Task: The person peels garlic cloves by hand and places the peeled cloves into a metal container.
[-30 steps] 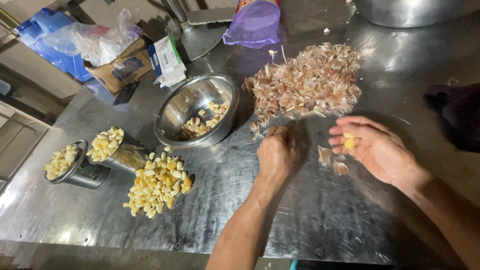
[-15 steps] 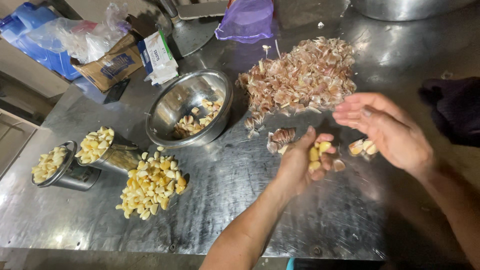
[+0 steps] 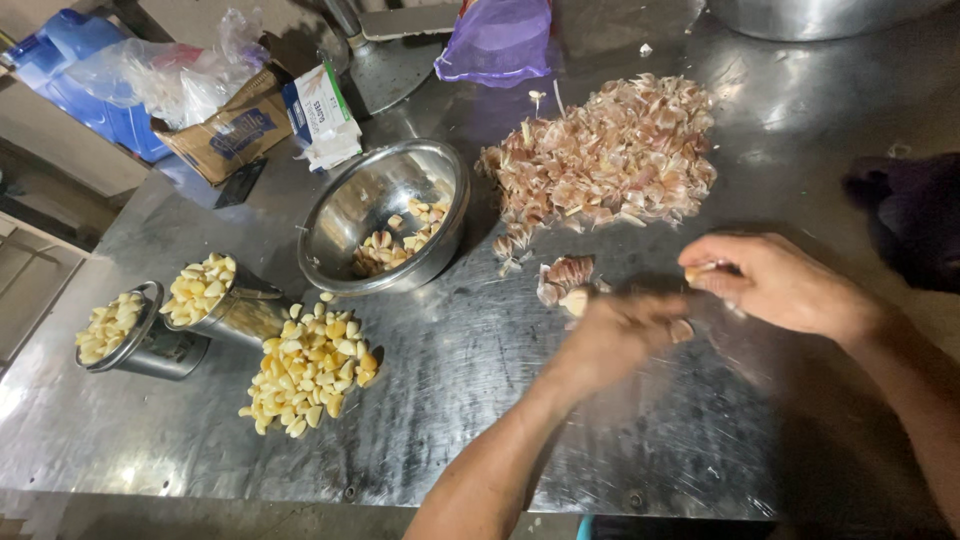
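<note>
My right hand (image 3: 778,287) pinches a pale garlic clove (image 3: 699,272) between thumb and fingertips. My left hand (image 3: 612,333) is blurred, back turned up, just left of it above the steel table (image 3: 650,440); its grip is unclear. A small clump of unpeeled garlic cloves (image 3: 566,281) lies right beside its knuckles. A large pile of pinkish garlic skins (image 3: 612,155) sits behind both hands. A steel bowl (image 3: 345,200) with a few peeled cloves stands to the left.
A heap of peeled cloves (image 3: 310,367) lies at the front left, next to two tipped metal cups (image 3: 222,300) (image 3: 128,336) full of cloves. At the back are a purple bag (image 3: 497,40), a cardboard box (image 3: 225,132) and a blue container (image 3: 75,65). A dark cloth (image 3: 912,220) lies at the right.
My left hand, palm up with cloves half a second ago, has turned over and moved right toward my right hand. My right hand has closed its fingers on a clove.
</note>
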